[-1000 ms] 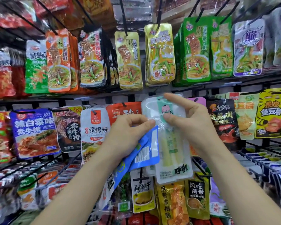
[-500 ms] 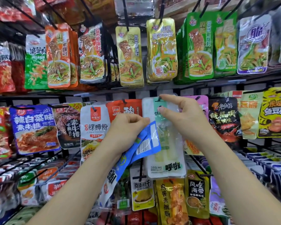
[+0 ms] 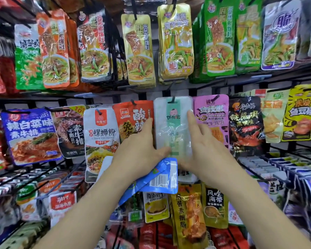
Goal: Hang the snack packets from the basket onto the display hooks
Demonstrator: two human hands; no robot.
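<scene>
**A:** What are the hands doing?

**B:** The left hand [image 3: 142, 146] has its visible fingers stretched upward along the left edge of the clear packet [image 3: 172, 126]. Its thumb lies across the packet's lower front.

**A:** Is it carrying anything?

**B:** Yes. The blue packets [image 3: 160, 178] jut out down and to the right from under its palm, with a barcode showing. The fingers that clasp them are hidden.

**A:** And the right hand?

**B:** The right hand [image 3: 203, 146] is flat and spread and holds nothing. Its fingers lie on the clear packet's right edge and partly over the pink packet [image 3: 212, 112] beside it.

**A:** Where is the clear packet hanging?

**B:** It hangs upright in the middle row from a black hook [image 3: 173, 99] that passes through its top. A green stripe runs down its centre. It is between the red packet [image 3: 133, 119] on its left and the pink one on its right.

**A:** What is further out?

**B:** A white packet [image 3: 101, 133] hangs left of the red one, and a black packet [image 3: 244, 123] hangs right of the pink one. In the row above are gold packets [image 3: 138, 51] and green packets [image 3: 219, 38]. Below the hands hang more packets, among them a mustard-yellow packet [image 3: 187, 218].
</scene>
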